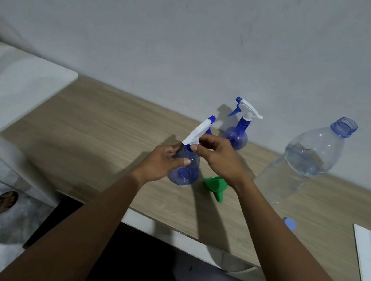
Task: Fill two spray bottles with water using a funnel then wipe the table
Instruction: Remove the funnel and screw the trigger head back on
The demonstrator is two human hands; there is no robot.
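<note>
The left hand (163,162) is gripping the near spray bottle (186,171) on the table (107,126), steadying it while the right hand (222,158) is pinching the base of its white spray head (197,132), apparently to turn it. The green funnel (216,184) is lying just beside, the open water bottle (298,167) standing near

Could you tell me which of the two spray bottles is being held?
The nearer spray bottle, held by the left hand and right hand; the far bottle stands untouched.
</note>
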